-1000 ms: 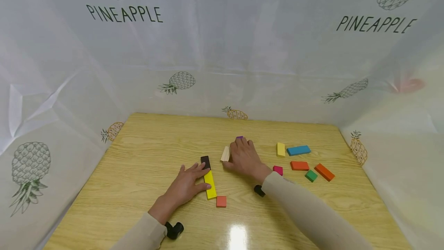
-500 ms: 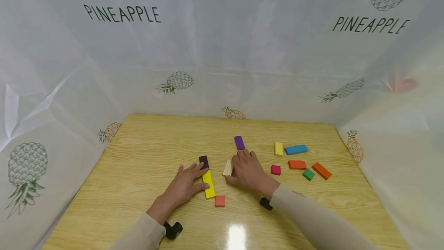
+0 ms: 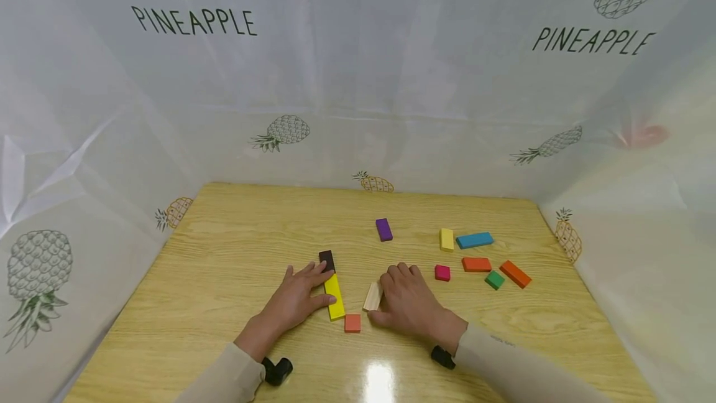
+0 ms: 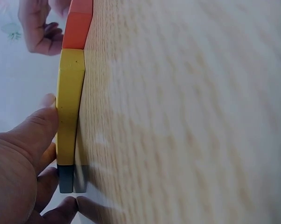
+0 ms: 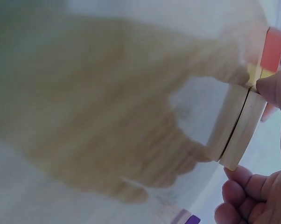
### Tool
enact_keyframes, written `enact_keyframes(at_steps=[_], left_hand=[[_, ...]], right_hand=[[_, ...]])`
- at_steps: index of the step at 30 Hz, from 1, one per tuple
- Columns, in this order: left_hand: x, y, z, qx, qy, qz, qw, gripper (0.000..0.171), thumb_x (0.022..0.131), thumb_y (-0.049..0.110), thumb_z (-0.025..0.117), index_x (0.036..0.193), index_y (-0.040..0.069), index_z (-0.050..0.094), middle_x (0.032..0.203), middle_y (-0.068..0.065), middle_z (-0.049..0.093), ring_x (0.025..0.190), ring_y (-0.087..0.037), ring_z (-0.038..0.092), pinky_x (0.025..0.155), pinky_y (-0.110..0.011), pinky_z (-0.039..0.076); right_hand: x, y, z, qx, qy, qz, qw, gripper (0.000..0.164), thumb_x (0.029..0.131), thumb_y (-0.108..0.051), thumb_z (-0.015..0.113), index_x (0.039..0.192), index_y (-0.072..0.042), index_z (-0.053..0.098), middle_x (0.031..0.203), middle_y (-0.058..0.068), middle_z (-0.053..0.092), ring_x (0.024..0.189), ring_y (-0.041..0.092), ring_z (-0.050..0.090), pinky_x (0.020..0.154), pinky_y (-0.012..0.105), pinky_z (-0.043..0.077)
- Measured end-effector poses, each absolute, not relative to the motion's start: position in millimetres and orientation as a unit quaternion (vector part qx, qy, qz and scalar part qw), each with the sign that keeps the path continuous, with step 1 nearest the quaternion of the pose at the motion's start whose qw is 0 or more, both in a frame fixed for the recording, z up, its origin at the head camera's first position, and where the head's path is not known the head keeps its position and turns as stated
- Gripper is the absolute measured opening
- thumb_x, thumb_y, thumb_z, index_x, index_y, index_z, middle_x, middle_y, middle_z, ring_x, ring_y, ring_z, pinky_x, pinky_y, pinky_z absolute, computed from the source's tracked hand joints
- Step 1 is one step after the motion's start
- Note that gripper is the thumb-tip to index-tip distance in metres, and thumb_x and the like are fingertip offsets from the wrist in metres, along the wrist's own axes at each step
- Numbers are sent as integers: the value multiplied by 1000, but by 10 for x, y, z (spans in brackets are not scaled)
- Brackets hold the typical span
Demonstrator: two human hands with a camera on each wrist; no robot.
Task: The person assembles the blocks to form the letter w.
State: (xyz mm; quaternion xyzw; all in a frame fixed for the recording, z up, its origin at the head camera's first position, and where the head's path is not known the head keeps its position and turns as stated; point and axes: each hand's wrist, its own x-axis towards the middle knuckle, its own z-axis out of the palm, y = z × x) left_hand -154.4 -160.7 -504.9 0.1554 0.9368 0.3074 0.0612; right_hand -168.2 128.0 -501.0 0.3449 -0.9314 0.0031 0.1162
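In the head view, my left hand lies with its fingers extended over the black block and its thumb on the long yellow block. Those two blocks sit end to end, as the left wrist view also shows. A small coral-red square block touches or nearly touches the yellow block's near end. My right hand pinches a pale wooden block between thumb and fingertips, just right of the yellow block. In the right wrist view, the pale wooden block lies on or just above the tabletop.
A purple block lies toward the back of the wooden table. To the right are a light yellow block, a blue block, a magenta block, two orange-red blocks and a green block. Printed sheeting surrounds the table.
My right hand has drawn the pale block toward the near side, close to the coral-red square, uncovering the purple block behind. The left hand has stayed on the black and yellow blocks.
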Motion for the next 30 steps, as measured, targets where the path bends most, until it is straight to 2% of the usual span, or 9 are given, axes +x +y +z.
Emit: enact_keyframes(at_steps=[6, 12, 30], left_hand=[[-1552, -1616, -5055, 156, 939, 302, 56, 62, 97, 45, 74, 150, 15, 62, 164, -8, 46, 157, -38, 36, 127, -74, 8], [-1558, -1613, -5064, 154, 938, 304, 53, 63, 96, 45, 74, 149, 14, 62, 164, -8, 47, 157, -38, 36, 126, -74, 8], [-1558, -1596, -5071, 146, 940, 303, 53, 61, 96, 43, 76, 149, 16, 63, 164, -6, 47, 157, -35, 36, 128, -72, 8]], right_hand=[[-1610, 1267, -5012, 350, -928, 14, 126, 57, 85, -69, 72, 88, -13, 59, 83, -2, 51, 80, 19, 45, 74, 34, 35], [-1587, 1259, -5026, 344, -932, 15, 108, 59, 87, -71, 69, 91, -13, 60, 86, -2, 51, 82, 19, 45, 76, 34, 35], [-1562, 1252, -5025, 349, -930, 6, 117, 62, 87, -73, 68, 96, -13, 62, 89, -1, 54, 83, 19, 45, 77, 34, 34]])
